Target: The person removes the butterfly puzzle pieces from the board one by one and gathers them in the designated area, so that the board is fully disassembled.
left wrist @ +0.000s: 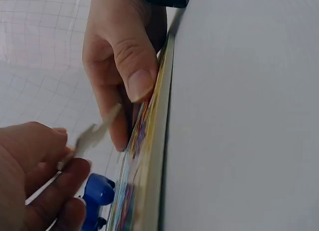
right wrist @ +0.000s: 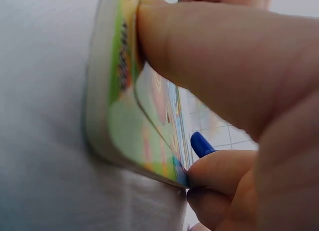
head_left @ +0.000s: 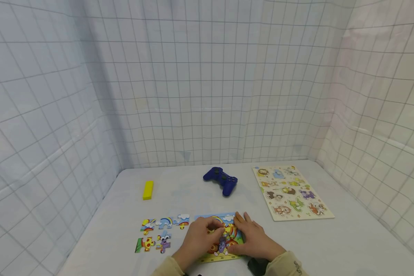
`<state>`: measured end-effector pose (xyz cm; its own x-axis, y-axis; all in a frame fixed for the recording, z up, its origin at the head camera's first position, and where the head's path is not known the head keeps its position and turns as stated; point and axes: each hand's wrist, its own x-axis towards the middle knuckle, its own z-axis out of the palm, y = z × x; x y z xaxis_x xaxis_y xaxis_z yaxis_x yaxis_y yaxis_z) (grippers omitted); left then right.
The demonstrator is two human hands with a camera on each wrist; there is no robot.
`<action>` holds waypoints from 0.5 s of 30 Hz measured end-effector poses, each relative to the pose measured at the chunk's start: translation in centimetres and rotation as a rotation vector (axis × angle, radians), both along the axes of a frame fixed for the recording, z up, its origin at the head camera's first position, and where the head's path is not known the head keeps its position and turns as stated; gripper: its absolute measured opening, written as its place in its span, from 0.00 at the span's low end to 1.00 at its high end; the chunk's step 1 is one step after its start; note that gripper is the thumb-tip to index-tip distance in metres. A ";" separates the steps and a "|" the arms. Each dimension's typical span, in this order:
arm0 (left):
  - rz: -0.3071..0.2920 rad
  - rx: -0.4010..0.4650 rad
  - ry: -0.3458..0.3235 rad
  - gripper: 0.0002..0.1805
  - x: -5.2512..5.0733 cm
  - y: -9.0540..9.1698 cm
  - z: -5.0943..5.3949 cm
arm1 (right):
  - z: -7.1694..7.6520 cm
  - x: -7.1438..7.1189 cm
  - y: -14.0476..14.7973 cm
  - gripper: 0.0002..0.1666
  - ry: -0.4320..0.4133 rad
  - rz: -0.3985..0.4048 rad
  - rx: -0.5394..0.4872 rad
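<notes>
My left hand (head_left: 199,237) is over the left part of a colourful cartoon jigsaw puzzle board (head_left: 220,258). Between its thumb and fingers it pinches a thin puzzle piece (left wrist: 93,136), seen nearly edge-on and blurred in the left wrist view. My right hand (head_left: 257,239) rests at the board's right side, its thumb pressing on the printed face and its fingertips touching the edge. Left of the board lie several loose puzzle pieces, among them a rainbow piece (head_left: 165,222), a giraffe piece (head_left: 145,244) and a purple animal piece (head_left: 164,242). My hands hide parts of the board's picture.
A blue game controller (head_left: 220,180) lies behind the puzzle. To the right is a pale wooden animal board (head_left: 291,193). A yellow block (head_left: 148,190) sits at the back left. White gridded cloth walls (head_left: 193,96) enclose the white table (head_left: 331,245) at the back and sides.
</notes>
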<state>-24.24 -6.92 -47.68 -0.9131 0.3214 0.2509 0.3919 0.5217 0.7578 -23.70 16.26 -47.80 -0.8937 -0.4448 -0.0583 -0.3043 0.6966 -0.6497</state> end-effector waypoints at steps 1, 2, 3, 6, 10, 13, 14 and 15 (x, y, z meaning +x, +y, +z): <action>0.020 0.019 -0.009 0.04 0.1 -0.4 0.2 | 0.0 0.0 0.0 0.61 -0.001 0.000 0.004; 0.043 0.039 -0.017 0.04 0.2 -0.9 0.4 | -0.1 0.0 0.0 0.61 -0.002 -0.001 0.008; 0.065 0.063 -0.028 0.05 0.3 -1.6 0.7 | -0.1 0.0 0.0 0.61 0.000 0.000 0.012; 0.141 0.137 -0.100 0.07 0.4 -4.1 1.3 | -0.3 -0.1 -0.1 0.61 -0.002 0.004 0.015; 0.268 0.219 -0.226 0.11 0.7 -7.7 1.9 | -0.4 -0.2 -0.1 0.62 -0.008 0.006 0.019; 0.327 0.222 -0.277 0.14 1.0 -9.6 2.0 | -0.3 -0.2 0.0 0.62 -0.009 0.000 0.024; 0.332 0.209 -0.280 0.15 1.1 -10.0 2.1 | -0.3 -0.1 0.0 0.62 -0.009 -0.001 0.024; 0.332 0.188 -0.282 0.15 1.2 -10.3 2.1 | -0.2 -0.1 0.0 0.63 -0.008 -0.003 0.023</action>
<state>-23.02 -17.23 -45.59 -0.9996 -0.0270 0.0039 -0.0081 0.4276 0.9039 -23.77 16.28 -48.01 -0.8943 -0.4410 -0.0759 -0.2972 0.7122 -0.6359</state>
